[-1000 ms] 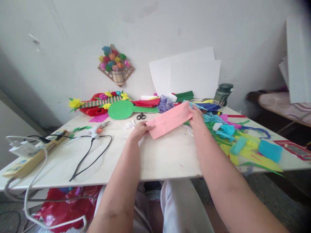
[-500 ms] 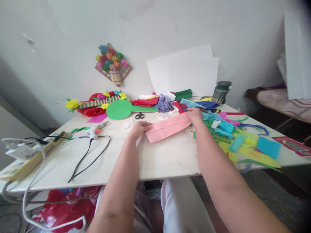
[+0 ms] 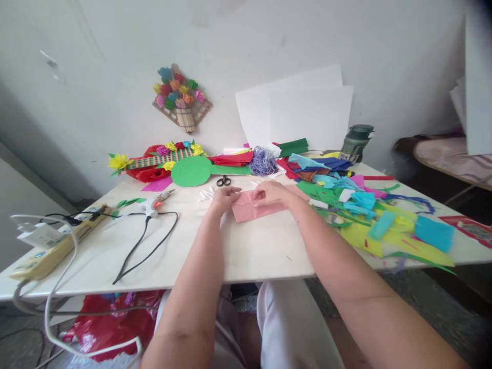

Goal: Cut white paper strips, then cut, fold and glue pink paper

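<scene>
Right hand (image 3: 273, 193) has moved from right end of pink paper (image 3: 250, 211) toward left hand (image 3: 225, 200). Both hands nearly closed, pinching paper: left at left end, right near middle. Paper over tabletop (image 3: 265, 256), in front of green cutout (image 3: 191, 171), right of its disc. Scissors (image 3: 223, 181) just in front of green cutout's handle.

Place: handicraft workspace | Signs: glue gun (image 3: 150, 206), scissors (image 3: 223, 181), coloured paper scraps (image 3: 434, 233), paper-flower wall hanging (image 3: 186, 120)
</scene>
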Available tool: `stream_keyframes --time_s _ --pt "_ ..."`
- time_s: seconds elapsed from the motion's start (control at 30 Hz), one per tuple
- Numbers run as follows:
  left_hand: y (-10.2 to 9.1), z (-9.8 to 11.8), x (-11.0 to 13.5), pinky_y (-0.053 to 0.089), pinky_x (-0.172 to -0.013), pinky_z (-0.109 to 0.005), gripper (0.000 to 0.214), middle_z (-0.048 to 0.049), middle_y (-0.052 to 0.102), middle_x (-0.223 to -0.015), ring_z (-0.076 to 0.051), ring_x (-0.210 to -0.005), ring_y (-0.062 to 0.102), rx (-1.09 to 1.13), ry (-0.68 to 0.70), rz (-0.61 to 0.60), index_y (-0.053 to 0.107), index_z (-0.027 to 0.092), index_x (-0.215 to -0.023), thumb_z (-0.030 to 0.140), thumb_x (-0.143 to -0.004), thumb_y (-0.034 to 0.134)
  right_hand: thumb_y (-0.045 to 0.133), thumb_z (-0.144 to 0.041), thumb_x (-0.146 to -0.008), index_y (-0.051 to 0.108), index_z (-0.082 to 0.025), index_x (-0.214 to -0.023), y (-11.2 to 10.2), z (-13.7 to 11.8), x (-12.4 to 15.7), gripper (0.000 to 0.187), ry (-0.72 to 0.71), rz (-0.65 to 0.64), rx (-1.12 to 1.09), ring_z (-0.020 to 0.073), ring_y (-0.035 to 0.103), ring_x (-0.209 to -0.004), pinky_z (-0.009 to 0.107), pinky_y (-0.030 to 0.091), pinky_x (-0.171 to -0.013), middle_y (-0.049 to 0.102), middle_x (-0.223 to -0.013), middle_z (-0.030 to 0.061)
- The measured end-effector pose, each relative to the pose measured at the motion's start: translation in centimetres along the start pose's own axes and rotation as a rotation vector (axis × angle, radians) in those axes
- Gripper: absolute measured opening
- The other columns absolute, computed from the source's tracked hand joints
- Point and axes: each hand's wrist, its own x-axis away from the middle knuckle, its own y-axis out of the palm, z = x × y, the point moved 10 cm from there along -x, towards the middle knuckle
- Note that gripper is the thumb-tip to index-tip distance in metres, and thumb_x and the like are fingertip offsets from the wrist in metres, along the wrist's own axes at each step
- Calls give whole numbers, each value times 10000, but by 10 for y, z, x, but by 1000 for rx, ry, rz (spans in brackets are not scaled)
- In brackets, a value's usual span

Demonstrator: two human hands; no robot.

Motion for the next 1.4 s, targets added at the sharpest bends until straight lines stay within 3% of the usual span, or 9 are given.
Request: stream_keyframes --time_s 0.13,0.23,0.37,0.53,0.7,0.8,0.9,1.13,1.4 --pt "0 0 -2 326 -452 -208 284 14 558 -512 -84 -440 457 33 17 13 669 125 -830 265 -584 697 654 -263 -631 697 -194 -677 5 -7 -3 93 -58 -17 -3 128 550 -643 220 372 -603 657 -678 1" --pt "2 2 -4 332 -454 -210 335 9 563 -525 -87 -444 462 40 34 -3 669 127 -859 307 -579 708 635 -261 -648 685 -163 -667 0 -2 -4 112 -73 47 -141 124 536 -652 211 369 -591 641 -693 17" --pt "5 7 0 344 -465 -218 467 -11 578 -555 -112 -486 489 -88 27 -27 671 124 -926 505 -663 610 596 -297 -677 662 -138 -664 2 12 -4 173 -2 49 -307 105 477 -558 211 338 -532 581 -591 -3" --pt "5 16 3 438 -644 -258 637 -102 664 -912 -209 -863 579 -248 66 -46 681 118 -919 645 -762 358 554 -371 -700 623 -134 -621 2 20 -3 259 7 81 -344 102 417 -539 224 301 -521 521 -556 -7" --pt "14 22 2 426 -802 -307 470 -106 637 -1059 -243 -958 563 -295 187 -124 695 125 -829 548 -644 609 513 -426 -712 569 -145 -595 2 30 -3 310 47 125 -362 102 376 -548 227 284 -522 452 -549 -19" --pt "16 17 1 433 -783 -305 491 -122 633 -1067 -232 -922 576 -248 168 -145 679 116 -915 438 -547 722 487 -399 -710 494 -156 -540 -2 33 -4 297 46 171 -354 103 358 -565 228 282 -532 402 -545 -24" --pt "17 16 2 437 -738 -295 455 -115 655 -999 -204 -853 583 -207 158 -162 671 109 -929 413 -592 695 468 -396 -712 449 -165 -526 -8 31 -3 297 46 196 -361 100 346 -571 228 284 -539 369 -547 -29" --pt "26 17 9 424 -748 -288 289 -97 673 -913 -198 -846 587 -168 123 -244 612 124 -579 405 -622 662 533 -464 -680 519 -147 -566 1 26 2 337 96 41 -451 87 347 -528 225 266 -506 402 -534 -32" --pt "25 13 6 431 -760 -317 269 -102 675 -861 -213 -844 597 -205 115 -237 608 131 -592 394 -623 659 496 -511 -724 579 -148 -609 4 38 4 390 175 56 -369 104 430 -548 233 319 -530 493 -553 -20"
